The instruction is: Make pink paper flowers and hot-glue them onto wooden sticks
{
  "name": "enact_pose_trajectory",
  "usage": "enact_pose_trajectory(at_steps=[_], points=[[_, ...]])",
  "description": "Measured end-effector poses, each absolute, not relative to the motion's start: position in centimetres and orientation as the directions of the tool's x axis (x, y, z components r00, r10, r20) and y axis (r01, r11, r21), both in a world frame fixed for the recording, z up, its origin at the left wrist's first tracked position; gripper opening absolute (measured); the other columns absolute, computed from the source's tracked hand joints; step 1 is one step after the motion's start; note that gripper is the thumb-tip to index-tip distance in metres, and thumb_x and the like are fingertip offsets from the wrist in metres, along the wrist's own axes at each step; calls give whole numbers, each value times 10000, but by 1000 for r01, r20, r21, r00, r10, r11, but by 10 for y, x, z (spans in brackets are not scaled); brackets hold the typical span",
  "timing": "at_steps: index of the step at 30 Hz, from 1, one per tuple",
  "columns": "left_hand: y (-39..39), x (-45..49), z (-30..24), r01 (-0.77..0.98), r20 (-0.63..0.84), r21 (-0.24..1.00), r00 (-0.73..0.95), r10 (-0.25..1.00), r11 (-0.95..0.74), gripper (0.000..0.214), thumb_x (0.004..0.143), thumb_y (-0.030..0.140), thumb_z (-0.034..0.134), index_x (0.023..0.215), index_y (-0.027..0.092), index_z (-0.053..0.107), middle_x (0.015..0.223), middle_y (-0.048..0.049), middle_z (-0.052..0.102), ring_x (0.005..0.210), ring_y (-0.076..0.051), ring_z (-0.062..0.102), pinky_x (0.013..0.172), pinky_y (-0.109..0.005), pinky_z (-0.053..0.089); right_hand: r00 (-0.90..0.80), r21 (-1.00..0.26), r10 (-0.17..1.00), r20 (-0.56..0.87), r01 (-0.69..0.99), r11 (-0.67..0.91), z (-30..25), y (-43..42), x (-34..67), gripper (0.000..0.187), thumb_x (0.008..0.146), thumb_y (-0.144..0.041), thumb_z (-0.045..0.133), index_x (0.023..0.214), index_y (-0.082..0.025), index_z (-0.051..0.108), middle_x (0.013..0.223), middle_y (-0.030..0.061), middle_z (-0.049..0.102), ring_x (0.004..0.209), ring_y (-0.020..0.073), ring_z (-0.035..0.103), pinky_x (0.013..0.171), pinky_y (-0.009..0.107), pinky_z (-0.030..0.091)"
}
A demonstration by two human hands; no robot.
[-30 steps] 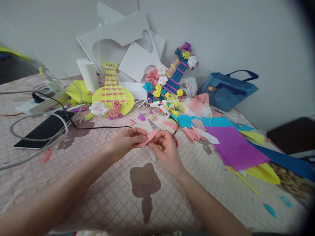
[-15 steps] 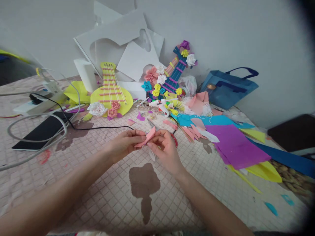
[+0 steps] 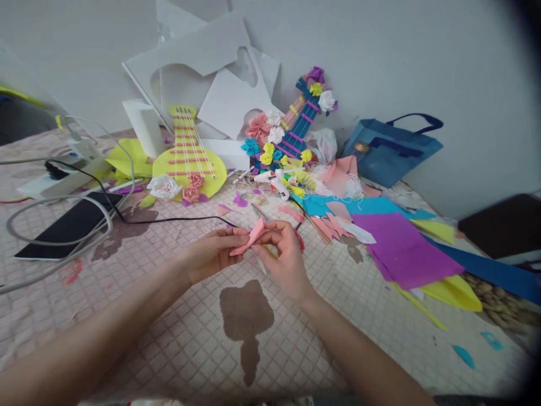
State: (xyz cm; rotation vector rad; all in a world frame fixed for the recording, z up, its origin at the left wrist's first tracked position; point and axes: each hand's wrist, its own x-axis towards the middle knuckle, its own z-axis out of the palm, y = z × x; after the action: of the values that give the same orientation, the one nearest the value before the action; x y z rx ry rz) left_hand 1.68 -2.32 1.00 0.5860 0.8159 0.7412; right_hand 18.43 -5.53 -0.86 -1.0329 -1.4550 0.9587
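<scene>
Between my two hands is a small folded piece of pink crepe paper [image 3: 250,237], held above the table. My left hand [image 3: 220,246] pinches its left end between thumb and fingers. On the other side, my right hand [image 3: 281,251] has its fingers closed round the upper right end of the same paper. A white roll or disc, mostly hidden, shows below the paper by my right thumb. Scissors with red handles [image 3: 301,242] lie behind my right hand, largely covered by it.
A white glue gun [image 3: 276,185] lies behind my hands. Further back stand a yellow paper guitar [image 3: 190,163] and a blue one [image 3: 301,127] with paper flowers. Purple paper [image 3: 408,248] and pink scraps [image 3: 332,228] lie to the right. Cables and a black tablet-like slab [image 3: 70,225] occupy the left.
Both hands stay at nearly the same place with the pink paper. Its tilt and my right fingers have shifted slightly, and the white disc shows less. The whole view has moved a little.
</scene>
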Motion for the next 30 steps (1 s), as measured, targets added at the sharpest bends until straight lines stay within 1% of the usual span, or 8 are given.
enact_pose_trajectory(at_steps=[5, 10, 15, 21, 25, 28, 30], points=[[-25, 17, 10, -358, -382, 737, 480, 790, 574, 162, 652, 135, 787, 739, 140, 650, 652, 24, 592, 535, -35, 514, 564, -153, 461, -57, -948, 955, 292, 118, 297, -7, -55, 184, 367, 774, -173, 648, 1056, -249, 425, 790, -25, 627, 810, 168, 620, 850, 381, 445], [-25, 18, 6, -385, -408, 683, 504, 761, 621, 151, 660, 98, 769, 740, 143, 650, 684, 15, 612, 579, -51, 552, 603, -166, 481, -88, -955, 958, 271, 103, 280, -9, -54, 186, 376, 787, -179, 636, 1092, -248, 428, 793, -23, 618, 808, 164, 612, 819, 362, 445], [-23, 16, -2, -406, -407, 638, 544, 734, 654, 127, 698, 65, 730, 761, 138, 648, 691, 11, 627, 583, -64, 576, 628, -192, 495, -134, -964, 956, 259, 29, 265, -13, -52, 188, 441, 789, -172, 628, 1169, -252, 419, 810, -20, 614, 816, 158, 606, 774, 332, 453], [-25, 16, 1, -400, -388, 668, 533, 752, 628, 103, 714, 67, 719, 753, 126, 644, 680, 14, 623, 567, -51, 559, 612, -176, 471, -172, -970, 955, 240, -17, 241, -13, -52, 189, 477, 798, -162, 620, 1209, -277, 407, 841, -14, 625, 822, 156, 614, 772, 336, 482], [-27, 18, 4, -375, -373, 713, 512, 774, 592, 112, 696, 93, 740, 743, 117, 640, 652, 21, 601, 535, -35, 518, 566, -156, 434, -163, -965, 953, 255, 24, 262, -14, -53, 188, 541, 806, -150, 605, 1274, -280, 367, 829, -14, 619, 822, 157, 620, 809, 360, 502], [-28, 19, 3, -357, -359, 737, 514, 779, 574, 146, 675, 124, 765, 743, 114, 637, 639, 23, 598, 515, -27, 492, 524, -143, 400, -113, -953, 956, 270, 113, 283, -17, -54, 187, 600, 782, -152, 630, 1299, -290, 360, 958, 13, 593, 859, 157, 626, 836, 370, 517], [-28, 19, 3, -348, -347, 747, 524, 778, 567, 162, 668, 139, 777, 741, 115, 635, 629, 25, 596, 511, -26, 485, 522, -142, 396, -89, -948, 958, 274, 146, 284, -18, -54, 188, 621, 773, -162, 642, 1306, -302, 358, 1062, 33, 546, 853, 150, 629, 813, 362, 537]])
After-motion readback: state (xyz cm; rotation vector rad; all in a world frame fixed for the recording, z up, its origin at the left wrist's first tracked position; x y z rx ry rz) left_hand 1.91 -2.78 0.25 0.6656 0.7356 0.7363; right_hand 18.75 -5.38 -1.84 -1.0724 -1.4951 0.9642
